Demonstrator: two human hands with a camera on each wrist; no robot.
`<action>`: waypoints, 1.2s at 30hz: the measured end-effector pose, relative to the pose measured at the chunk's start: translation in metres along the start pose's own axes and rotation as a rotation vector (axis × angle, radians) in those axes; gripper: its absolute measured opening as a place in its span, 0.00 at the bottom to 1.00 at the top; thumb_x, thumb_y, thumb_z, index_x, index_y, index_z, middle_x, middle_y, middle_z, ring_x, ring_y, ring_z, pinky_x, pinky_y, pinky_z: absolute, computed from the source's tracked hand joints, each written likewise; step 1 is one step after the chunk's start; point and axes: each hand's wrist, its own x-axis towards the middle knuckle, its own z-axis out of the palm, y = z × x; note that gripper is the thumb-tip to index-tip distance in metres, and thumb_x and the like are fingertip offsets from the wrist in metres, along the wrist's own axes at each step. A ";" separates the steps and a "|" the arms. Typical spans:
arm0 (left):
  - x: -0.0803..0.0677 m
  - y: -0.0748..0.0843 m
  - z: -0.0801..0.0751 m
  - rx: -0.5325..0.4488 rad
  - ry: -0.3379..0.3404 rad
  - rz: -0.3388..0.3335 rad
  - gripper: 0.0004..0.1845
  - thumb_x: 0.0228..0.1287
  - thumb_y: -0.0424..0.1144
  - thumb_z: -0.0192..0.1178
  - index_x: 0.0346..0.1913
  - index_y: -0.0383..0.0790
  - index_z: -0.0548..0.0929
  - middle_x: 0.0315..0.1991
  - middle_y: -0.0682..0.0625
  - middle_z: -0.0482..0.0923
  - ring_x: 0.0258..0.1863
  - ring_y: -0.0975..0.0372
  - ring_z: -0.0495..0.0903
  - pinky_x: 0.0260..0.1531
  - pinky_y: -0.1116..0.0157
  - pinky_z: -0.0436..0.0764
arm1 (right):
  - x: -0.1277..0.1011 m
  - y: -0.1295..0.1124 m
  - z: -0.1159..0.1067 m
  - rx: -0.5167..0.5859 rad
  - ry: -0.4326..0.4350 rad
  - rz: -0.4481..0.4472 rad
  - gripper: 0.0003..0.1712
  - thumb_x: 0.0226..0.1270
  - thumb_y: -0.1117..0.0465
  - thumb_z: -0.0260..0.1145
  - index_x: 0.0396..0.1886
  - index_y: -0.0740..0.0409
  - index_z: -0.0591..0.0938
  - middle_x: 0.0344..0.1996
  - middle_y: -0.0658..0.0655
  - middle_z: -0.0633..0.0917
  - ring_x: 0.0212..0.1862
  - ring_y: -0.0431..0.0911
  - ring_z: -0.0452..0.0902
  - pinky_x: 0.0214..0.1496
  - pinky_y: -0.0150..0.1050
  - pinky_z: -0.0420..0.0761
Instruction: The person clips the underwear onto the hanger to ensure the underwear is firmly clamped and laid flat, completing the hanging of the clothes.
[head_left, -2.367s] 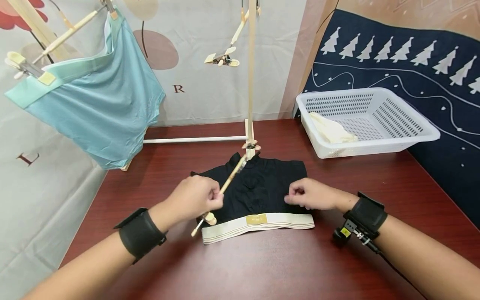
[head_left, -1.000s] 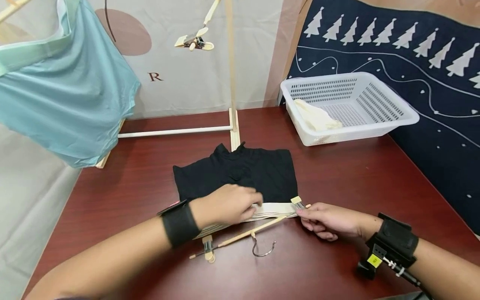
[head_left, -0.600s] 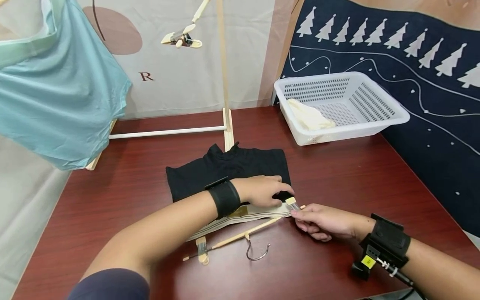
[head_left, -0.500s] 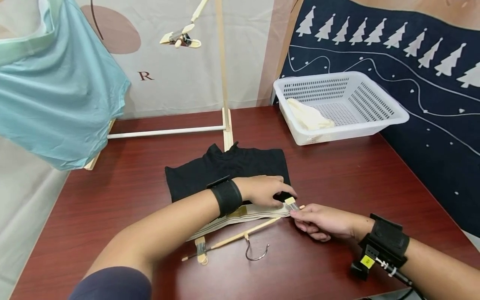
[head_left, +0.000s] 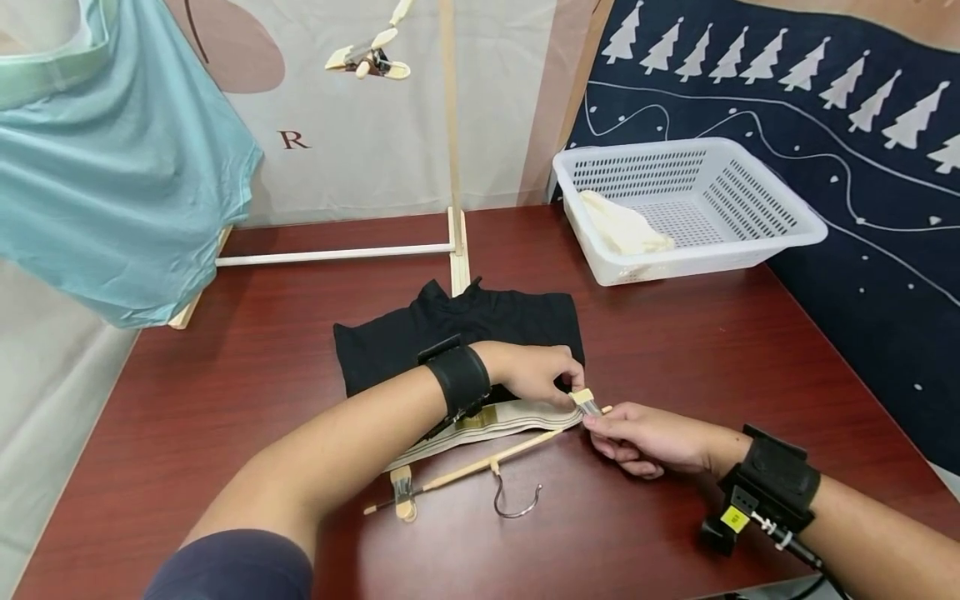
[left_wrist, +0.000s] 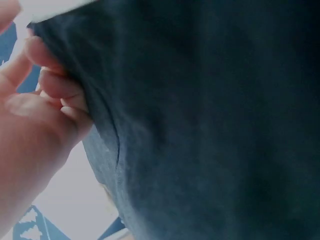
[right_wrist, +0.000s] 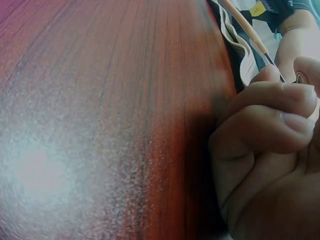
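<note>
Clip (head_left: 583, 400) and cloth meet at one small corner, and most of the risk sits there. Black garment (head_left: 513, 312) lies flat on the table (head_left: 675, 350), its pale waistband (head_left: 517, 414) toward the person. The left hand (head_left: 534, 372) pinches the garment near the right end of that band; the right hand (head_left: 637, 435) holds the clip between thumb and fingers. Whether the clip has the band between its faces cannot be told, since the fingers cover much of it.

If it catches only the outermost edge, or one layer of the folded band, the cloth could slip out once lifted. If the left fingers sit too close, they could be nipped, or drag the edge away. The hanger (head_left: 459, 474) lies at a slant, so a push on this clip could swing its hook (head_left: 513, 516) and shift the second clip (head_left: 402, 493) along the band's other end, where I cannot see any grip on the cloth. Uneven clipping would probably leave the garment sagging to one side
</note>
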 end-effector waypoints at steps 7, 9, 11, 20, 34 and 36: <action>0.002 -0.007 -0.006 -0.069 -0.043 -0.001 0.05 0.73 0.40 0.56 0.41 0.47 0.82 0.42 0.55 0.73 0.46 0.67 0.69 0.47 0.73 0.69 | 0.000 0.002 0.002 0.009 0.016 -0.020 0.33 0.83 0.49 0.43 0.28 0.78 0.61 0.15 0.48 0.62 0.13 0.37 0.56 0.13 0.32 0.56; 0.001 -0.009 -0.008 -0.124 -0.061 -0.016 0.06 0.74 0.40 0.54 0.41 0.46 0.81 0.42 0.55 0.72 0.45 0.67 0.70 0.46 0.73 0.69 | 0.000 0.002 0.003 0.004 0.019 -0.029 0.33 0.83 0.50 0.43 0.27 0.78 0.60 0.15 0.47 0.62 0.13 0.37 0.55 0.13 0.31 0.56; 0.001 -0.010 -0.010 -0.199 -0.075 -0.036 0.06 0.75 0.39 0.53 0.41 0.46 0.80 0.41 0.55 0.72 0.42 0.66 0.71 0.45 0.73 0.71 | -0.001 0.003 0.003 -0.001 0.029 -0.035 0.32 0.83 0.51 0.43 0.26 0.76 0.60 0.15 0.46 0.61 0.13 0.37 0.53 0.13 0.31 0.54; -0.001 -0.013 -0.011 -0.470 -0.090 -0.072 0.07 0.70 0.34 0.47 0.35 0.44 0.75 0.31 0.52 0.72 0.32 0.63 0.73 0.39 0.71 0.70 | -0.003 0.004 0.005 -0.033 0.056 -0.054 0.31 0.83 0.52 0.43 0.25 0.75 0.61 0.14 0.44 0.59 0.14 0.37 0.50 0.14 0.29 0.51; -0.002 -0.016 -0.011 -0.540 -0.063 -0.060 0.09 0.67 0.33 0.46 0.32 0.46 0.74 0.28 0.52 0.74 0.30 0.64 0.76 0.36 0.70 0.69 | -0.003 0.004 0.004 0.047 0.057 -0.059 0.30 0.83 0.53 0.46 0.22 0.71 0.57 0.13 0.44 0.60 0.13 0.38 0.48 0.14 0.32 0.48; -0.001 -0.017 -0.011 -0.545 -0.062 -0.056 0.09 0.68 0.33 0.46 0.32 0.46 0.74 0.28 0.52 0.74 0.30 0.64 0.76 0.36 0.70 0.69 | -0.003 0.005 0.003 0.056 0.055 -0.059 0.30 0.83 0.54 0.46 0.21 0.71 0.56 0.13 0.44 0.60 0.13 0.38 0.48 0.14 0.32 0.49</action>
